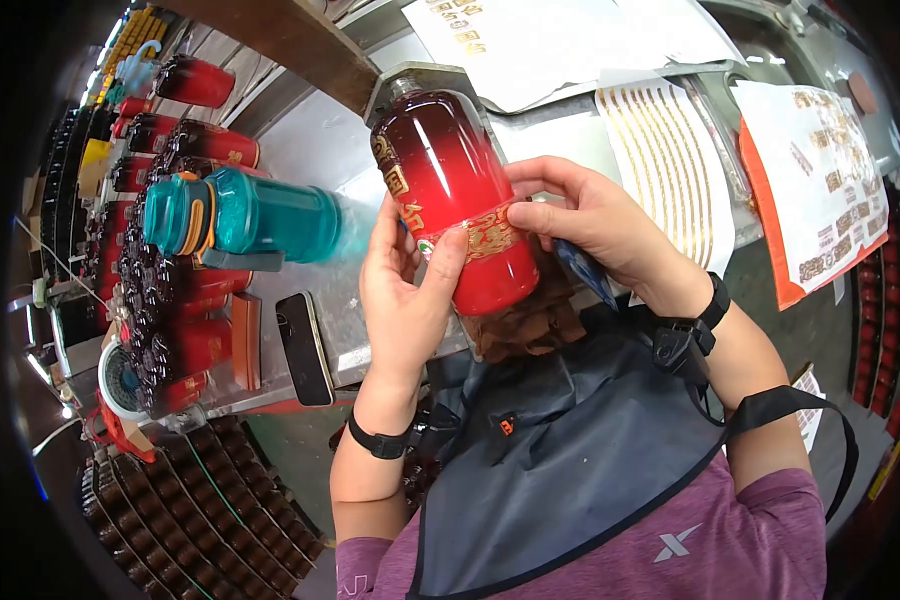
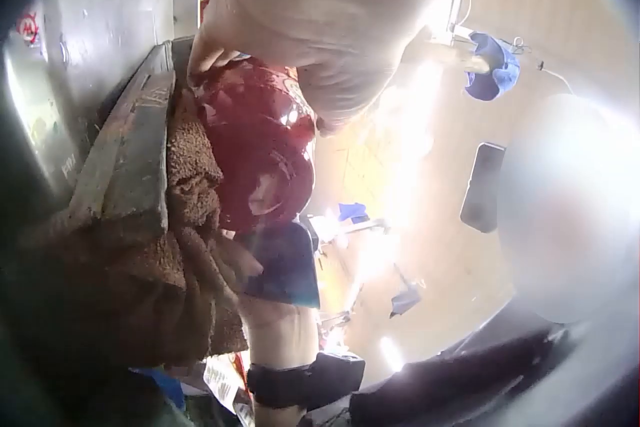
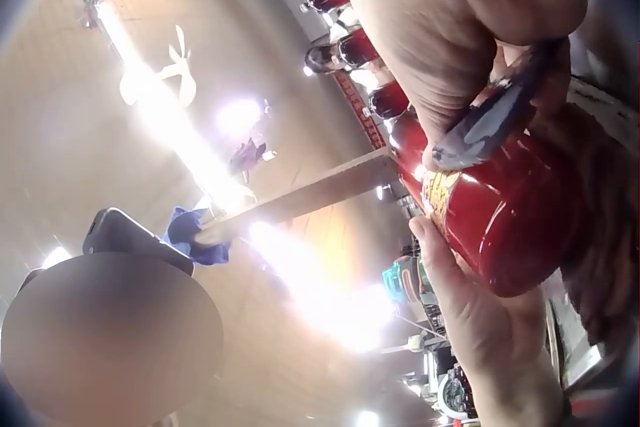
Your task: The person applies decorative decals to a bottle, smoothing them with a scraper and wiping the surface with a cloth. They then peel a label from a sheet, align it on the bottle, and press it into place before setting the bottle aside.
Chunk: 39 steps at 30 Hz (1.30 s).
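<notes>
A glossy red bottle [image 1: 460, 200], dark towards its neck, lies tilted with its base facing the person. Gold lettering runs along its side, and a patterned gold band [image 1: 490, 232] wraps its lower part. My left hand [image 1: 407, 290] grips the bottle from the left, thumb beside the band. From the other side, my right hand [image 1: 595, 222] sets its thumb on the band's right end, its other fingers partly hidden. Tucked in the right hand's fingers is a dark blue flat, blade-like tool [image 3: 490, 127]. Below the bottle, a brown cloth [image 1: 530, 325] covers the support.
A teal water bottle [image 1: 270, 215] and a phone [image 1: 304, 348] lie to the left, near several more red bottles [image 1: 205, 345]. Sheets of gold strips [image 1: 665, 170] and gold stickers [image 1: 820, 190] lie to the right. A wooden beam [image 1: 280, 45] reaches the bottle's neck end.
</notes>
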{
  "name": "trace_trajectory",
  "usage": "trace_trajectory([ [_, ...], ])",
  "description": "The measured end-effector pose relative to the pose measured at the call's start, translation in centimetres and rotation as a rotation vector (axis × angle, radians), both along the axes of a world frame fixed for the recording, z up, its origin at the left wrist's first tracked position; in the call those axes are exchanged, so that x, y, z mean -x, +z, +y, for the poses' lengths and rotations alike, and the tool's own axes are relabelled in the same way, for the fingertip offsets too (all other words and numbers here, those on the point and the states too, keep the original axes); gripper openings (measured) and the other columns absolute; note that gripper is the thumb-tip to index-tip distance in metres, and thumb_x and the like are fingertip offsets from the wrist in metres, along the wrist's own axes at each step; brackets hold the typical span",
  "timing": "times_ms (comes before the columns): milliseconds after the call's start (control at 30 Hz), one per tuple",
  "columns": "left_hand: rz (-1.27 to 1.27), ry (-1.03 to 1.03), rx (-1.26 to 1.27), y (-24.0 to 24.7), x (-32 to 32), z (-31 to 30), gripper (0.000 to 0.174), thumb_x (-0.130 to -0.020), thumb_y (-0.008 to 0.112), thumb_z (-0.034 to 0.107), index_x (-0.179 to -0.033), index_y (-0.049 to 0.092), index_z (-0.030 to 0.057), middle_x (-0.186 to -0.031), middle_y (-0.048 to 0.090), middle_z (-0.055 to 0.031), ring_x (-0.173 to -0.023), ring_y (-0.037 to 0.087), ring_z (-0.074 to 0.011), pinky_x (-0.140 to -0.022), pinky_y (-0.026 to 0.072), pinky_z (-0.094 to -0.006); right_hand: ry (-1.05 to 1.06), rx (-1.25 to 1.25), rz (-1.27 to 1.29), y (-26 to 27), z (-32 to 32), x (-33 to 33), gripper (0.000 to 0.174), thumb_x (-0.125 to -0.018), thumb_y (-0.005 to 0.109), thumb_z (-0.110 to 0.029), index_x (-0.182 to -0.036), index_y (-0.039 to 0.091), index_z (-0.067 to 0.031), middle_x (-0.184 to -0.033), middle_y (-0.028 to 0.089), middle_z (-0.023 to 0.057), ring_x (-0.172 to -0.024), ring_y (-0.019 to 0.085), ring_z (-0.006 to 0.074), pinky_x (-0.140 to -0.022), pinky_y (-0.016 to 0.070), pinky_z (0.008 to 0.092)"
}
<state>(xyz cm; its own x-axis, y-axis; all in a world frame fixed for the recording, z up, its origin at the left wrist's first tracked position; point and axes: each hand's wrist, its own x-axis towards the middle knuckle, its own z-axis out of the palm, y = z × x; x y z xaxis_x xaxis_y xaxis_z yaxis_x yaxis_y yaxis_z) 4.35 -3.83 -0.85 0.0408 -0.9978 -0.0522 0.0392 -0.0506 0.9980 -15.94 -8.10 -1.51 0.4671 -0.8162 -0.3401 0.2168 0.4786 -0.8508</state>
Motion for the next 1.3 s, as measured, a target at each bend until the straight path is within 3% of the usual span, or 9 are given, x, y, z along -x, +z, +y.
trace_trajectory([
  [333,-0.034,0.018,0.015,-0.4,0.1,0.1,0.062,-0.093,0.067,0.010,-0.145,0.037,-0.0047,-0.126,0.061,-0.0130,-0.114,0.059,-0.0171,-0.098,0.0472,-0.0313,0.016,-0.017,-0.051,-0.5,-0.1,0.1,0.050,-0.089,0.075,-0.019,-0.129,0.053,0.0007,-0.114,0.061,0.0077,-0.097,0.064,0.0123,-0.083,0.0513,0.0239],
  [433,-0.038,0.017,0.021,-0.5,0.0,0.0,0.059,-0.093,0.067,0.011,-0.143,0.040,-0.0041,-0.126,0.061,-0.0122,-0.113,0.060,-0.0165,-0.097,0.0474,-0.0307,0.013,0.051,-0.041,-1.1,0.0,0.4,0.042,-0.094,0.069,-0.027,-0.124,0.059,0.0001,-0.109,0.064,0.0076,-0.095,0.064,0.0112,-0.081,0.0508,0.0226],
  [533,-0.035,0.013,0.015,-0.5,-0.1,0.1,0.057,-0.094,0.066,0.011,-0.142,0.041,-0.0042,-0.126,0.061,-0.0115,-0.111,0.060,-0.0159,-0.096,0.0477,-0.0307,-0.219,0.075,0.139,-2.7,-1.2,1.8,0.045,-0.101,0.051,-0.043,-0.109,0.069,-0.0025,-0.094,0.070,0.0060,-0.086,0.063,0.0082,-0.077,0.0497,0.0198],
  [667,-0.002,0.020,0.022,-0.5,0.2,0.2,0.047,-0.097,0.062,0.013,-0.138,0.046,-0.0033,-0.125,0.062,-0.0100,-0.111,0.060,-0.0149,-0.097,0.0470,-0.0306,-0.340,-0.017,-0.188,-0.4,-1.2,3.4,0.032,-0.098,0.059,-0.027,-0.116,0.066,-0.0018,-0.096,0.070,0.0050,-0.086,0.063,0.0090,-0.080,0.0509,0.0228],
  [767,0.019,0.018,0.049,-0.7,0.2,0.1,0.041,-0.099,0.059,0.016,-0.134,0.051,-0.0027,-0.123,0.063,-0.0092,-0.111,0.059,-0.0142,-0.098,0.0458,-0.0302,-0.126,0.120,-0.198,2.2,0.4,1.1,0.033,-0.086,0.071,-0.001,-0.118,0.063,0.0005,-0.105,0.067,0.0045,-0.099,0.063,0.0095,-0.088,0.0505,0.0223],
  [967,0.038,0.000,0.071,-1.5,-0.4,0.1,0.041,-0.099,0.059,0.018,-0.134,0.051,-0.0029,-0.124,0.063,-0.0095,-0.111,0.060,-0.0139,-0.100,0.0451,-0.0303,-0.138,0.079,0.235,-1.6,-1.4,4.0,0.023,-0.086,0.073,-0.006,-0.107,0.066,0.0012,-0.092,0.070,0.0031,-0.080,0.065,0.0070,-0.074,0.0526,0.0200],
  [1100,0.102,-0.027,0.037,-2.1,-1.0,0.1,0.047,-0.096,0.062,0.012,-0.138,0.046,-0.0020,-0.125,0.061,-0.0086,-0.114,0.058,-0.0140,-0.099,0.0454,-0.0309,-0.094,0.163,-0.073,1.3,0.5,2.1,0.020,-0.087,0.072,-0.003,-0.106,0.065,0.0014,-0.091,0.069,0.0014,-0.081,0.065,0.0069,-0.075,0.0536,0.0210],
  [1233,0.112,-0.071,0.008,-2.1,-1.2,0.0,0.048,-0.095,0.062,0.011,-0.138,0.045,-0.0023,-0.127,0.061,-0.0101,-0.116,0.058,-0.0153,-0.101,0.0449,-0.0319,-0.233,0.314,0.410,-0.8,-1.8,3.3,0.021,-0.087,0.073,-0.014,-0.099,0.068,0.0027,-0.073,0.063,-0.0020,-0.066,0.055,0.0021,-0.055,0.0424,0.0204],
  [1300,0.082,-0.052,-0.017,-2.0,-1.2,-0.1,0.053,-0.094,0.064,0.012,-0.140,0.043,-0.0025,-0.130,0.059,-0.0113,-0.118,0.057,-0.0169,-0.104,0.0438,-0.0328,-0.180,0.388,0.482,1.6,-0.5,3.1,0.027,-0.084,0.077,-0.018,-0.101,0.070,0.0019,-0.070,0.059,-0.0050,-0.064,0.050,0.0022,-0.056,0.0399,0.0212],
])
